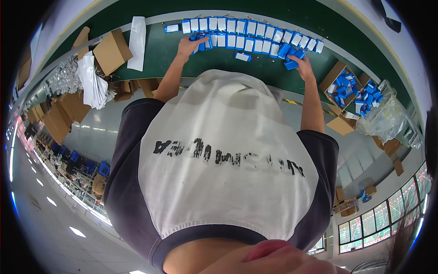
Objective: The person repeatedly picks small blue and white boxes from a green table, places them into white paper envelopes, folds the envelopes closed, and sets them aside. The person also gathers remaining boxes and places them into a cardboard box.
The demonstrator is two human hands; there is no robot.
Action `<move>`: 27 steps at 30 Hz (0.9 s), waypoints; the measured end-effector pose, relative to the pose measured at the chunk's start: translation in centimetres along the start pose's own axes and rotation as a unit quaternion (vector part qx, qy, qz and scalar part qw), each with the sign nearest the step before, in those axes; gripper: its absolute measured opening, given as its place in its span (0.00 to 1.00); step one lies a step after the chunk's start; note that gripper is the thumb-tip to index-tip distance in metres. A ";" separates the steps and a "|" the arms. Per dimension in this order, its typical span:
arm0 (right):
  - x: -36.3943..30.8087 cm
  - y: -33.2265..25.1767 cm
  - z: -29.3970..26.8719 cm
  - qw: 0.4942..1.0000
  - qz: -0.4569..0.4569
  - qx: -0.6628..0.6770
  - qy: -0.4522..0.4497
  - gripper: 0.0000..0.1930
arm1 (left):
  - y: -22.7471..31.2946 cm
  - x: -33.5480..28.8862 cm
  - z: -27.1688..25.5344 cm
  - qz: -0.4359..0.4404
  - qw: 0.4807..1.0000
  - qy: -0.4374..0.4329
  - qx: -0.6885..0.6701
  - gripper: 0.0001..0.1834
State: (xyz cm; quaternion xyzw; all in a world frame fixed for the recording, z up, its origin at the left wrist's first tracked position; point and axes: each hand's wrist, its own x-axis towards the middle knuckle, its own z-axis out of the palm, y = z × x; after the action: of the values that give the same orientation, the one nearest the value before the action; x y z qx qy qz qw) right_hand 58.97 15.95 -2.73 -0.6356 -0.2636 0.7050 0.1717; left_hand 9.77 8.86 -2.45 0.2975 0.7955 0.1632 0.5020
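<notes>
Two rows of blue-wrapped battery packs with white labels point(240, 42) and short wires run across the green bench. My left hand point(186, 47) is at the left end of the nearer row, its thumb and fingers closed round a blue battery pack point(201, 46). At the right end, my right hand point(305, 68) grips another blue battery pack point(292, 65), beside more packs lying askew on the row point(284, 50). One loose pack point(243, 56) lies nearer to me, and another point(171, 28) lies left of the far row. My fingertips are partly hidden.
On the right, a cardboard box point(325, 85) holds many jumbled packs, with more packs point(367, 97) and clear plastic bags point(385, 114) beside it. Leftward are a brown carton point(112, 52), a white sheet point(137, 43), white bags point(91, 82) and a silvery heap point(66, 77).
</notes>
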 end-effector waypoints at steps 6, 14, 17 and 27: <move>-0.2 -0.7 0.0 0.998 0.017 -0.062 -0.009 0.21 | 0.9 -0.2 2.4 0.023 0.998 -0.027 -0.044 0.35; -0.2 -0.2 1.0 0.999 -0.001 -0.004 -0.043 0.22 | 2.8 -1.6 1.1 -0.037 0.975 -0.094 -0.198 0.30; 0.1 0.3 2.3 0.998 -0.020 -0.045 -0.036 0.23 | 3.2 -1.5 0.5 -0.049 0.965 -0.146 -0.211 0.30; -1.6 1.1 10.2 0.983 -0.177 0.037 -0.001 0.38 | 4.1 -3.2 5.1 0.040 0.982 -0.133 -0.127 0.38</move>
State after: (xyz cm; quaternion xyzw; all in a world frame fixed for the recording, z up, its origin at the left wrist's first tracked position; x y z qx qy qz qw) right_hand 49.24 12.57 -1.51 -0.5714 -0.3456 0.6733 0.3175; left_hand 16.60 9.82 -0.17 0.2822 0.6817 0.2422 0.6301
